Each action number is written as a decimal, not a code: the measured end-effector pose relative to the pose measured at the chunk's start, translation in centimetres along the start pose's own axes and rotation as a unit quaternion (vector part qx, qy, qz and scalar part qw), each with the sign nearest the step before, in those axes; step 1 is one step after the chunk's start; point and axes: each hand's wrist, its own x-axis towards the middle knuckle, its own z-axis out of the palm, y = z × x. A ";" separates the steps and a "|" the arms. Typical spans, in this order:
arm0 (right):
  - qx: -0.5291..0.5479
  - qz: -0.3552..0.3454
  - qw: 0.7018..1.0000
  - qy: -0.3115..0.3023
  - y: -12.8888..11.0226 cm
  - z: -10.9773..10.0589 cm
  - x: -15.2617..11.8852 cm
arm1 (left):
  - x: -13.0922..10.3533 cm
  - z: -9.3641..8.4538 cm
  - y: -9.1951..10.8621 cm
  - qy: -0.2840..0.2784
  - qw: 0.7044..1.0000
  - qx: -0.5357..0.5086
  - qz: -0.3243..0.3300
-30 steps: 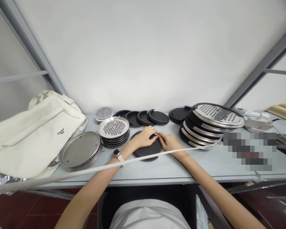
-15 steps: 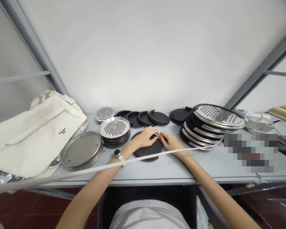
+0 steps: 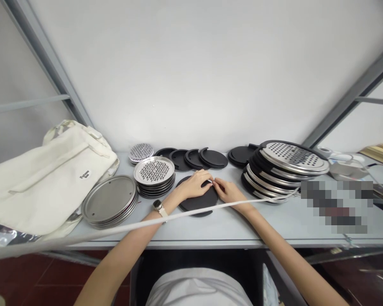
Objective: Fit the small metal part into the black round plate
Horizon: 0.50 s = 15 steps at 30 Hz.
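A black round disc (image 3: 200,201) with a raised rim lies on the table in front of me. My left hand (image 3: 198,184) rests over its far part, fingers bent and thumb tucked in, holding it down. Close by, my right hand (image 3: 227,190) pinches thumb and forefinger together at the disc's right edge. A tiny bright spot shows at those fingertips; what it is I cannot make out. Both hands' fingertips nearly meet. To the left stand a stack of round metal graters (image 3: 155,172) and a stack of plain metal discs (image 3: 110,199).
Several black discs (image 3: 214,158) overlap along the wall. At right rises a tall stack of larger black-rimmed graters (image 3: 293,155). Smaller graters (image 3: 141,151) sit at back left, beside a cream bag (image 3: 60,170). A white cord (image 3: 127,225) crosses the foreground.
The hands stay nearly in place over the disc, with only a slight shift of the right fingertips. The view has moved very slightly.
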 end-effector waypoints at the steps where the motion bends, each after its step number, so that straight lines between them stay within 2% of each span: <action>1: -0.001 0.000 1.000 0.000 0.1 0.0 0.0 | 0.0 0.0 0.0 0.000 1.000 0.003 0.000; 10: 0.032 -0.008 0.999 -0.005 0.0 -0.2 0.2 | -0.1 -0.3 0.4 -0.005 0.999 0.034 -0.011; 15: 0.043 -0.012 0.999 0.001 0.1 -0.2 0.3 | -0.1 -0.7 0.7 -0.005 1.000 0.021 0.006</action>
